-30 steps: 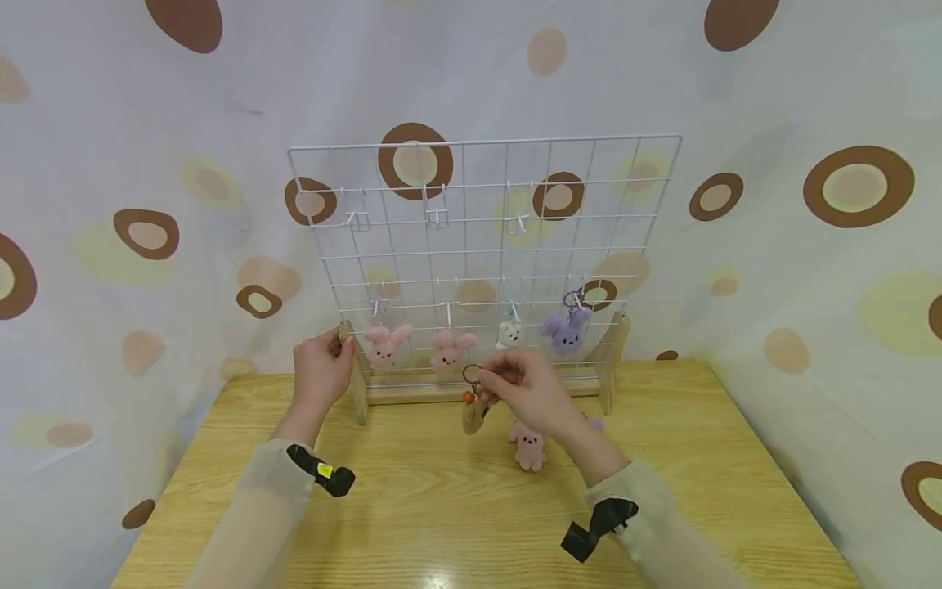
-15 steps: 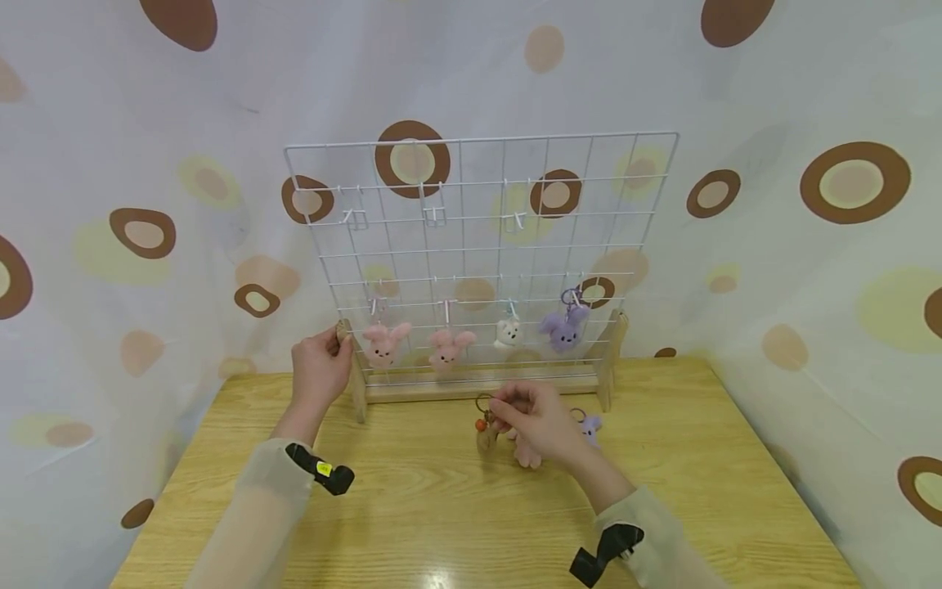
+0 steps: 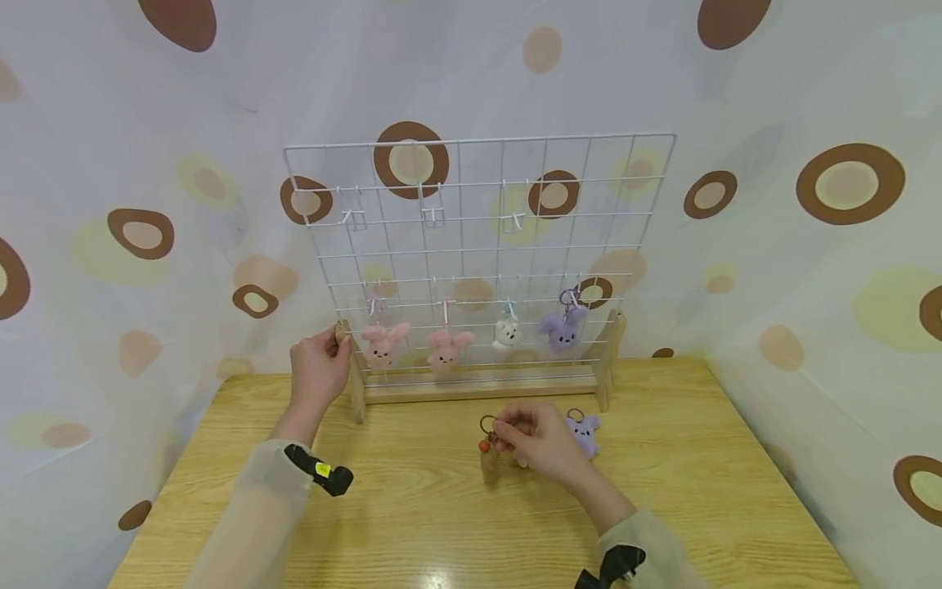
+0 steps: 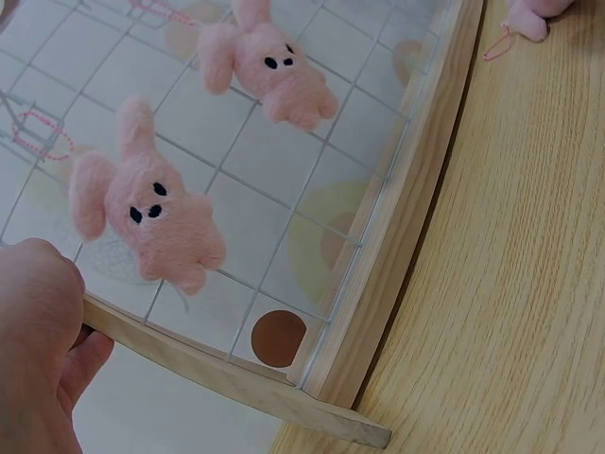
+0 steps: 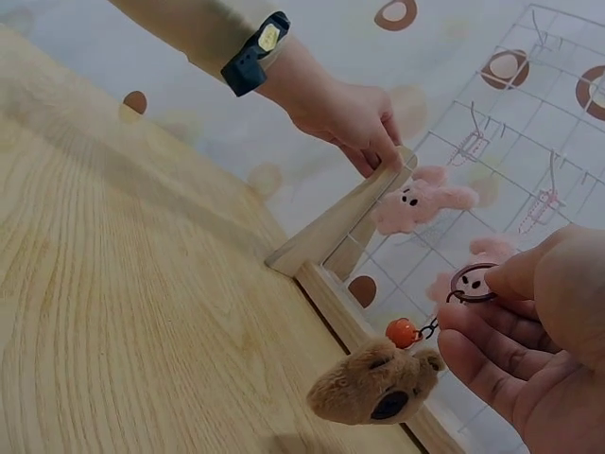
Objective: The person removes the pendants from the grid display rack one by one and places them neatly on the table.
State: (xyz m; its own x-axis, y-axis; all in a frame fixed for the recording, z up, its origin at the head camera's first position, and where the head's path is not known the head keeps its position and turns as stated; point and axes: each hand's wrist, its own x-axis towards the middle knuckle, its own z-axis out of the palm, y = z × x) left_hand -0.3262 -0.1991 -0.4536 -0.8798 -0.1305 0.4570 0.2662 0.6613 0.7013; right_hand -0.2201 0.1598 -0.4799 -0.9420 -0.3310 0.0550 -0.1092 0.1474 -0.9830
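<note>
My right hand [image 3: 543,442] pinches the metal ring [image 5: 473,283] of a keychain between thumb and finger, low over the table. From the ring dangle an orange ball [image 5: 403,332] and a brown plush animal [image 5: 369,386] with a dark patch. In the head view the plush looks blurred. My left hand [image 3: 320,372] grips the top of the left wooden post [image 4: 236,383] of a white wire grid rack [image 3: 478,143]. Pink plush bunnies [image 4: 156,213], a white plush [image 3: 507,333] and a purple plush bunny [image 3: 562,329] hang on the rack's lower hooks.
On the table [image 3: 412,523], a second purple plush keychain [image 3: 585,435] lies right of my right hand. A pink plush [image 4: 539,14] lies there too, mostly hidden behind that hand in the head view. Bare hooks [image 3: 434,214] sit on the grid's upper part. Patterned cloth hangs behind.
My right hand has moved down and slightly right, from before the rack toward the table, carrying the keychain. It uncovers the loose purple plush and covers the pink one. My left hand stays put.
</note>
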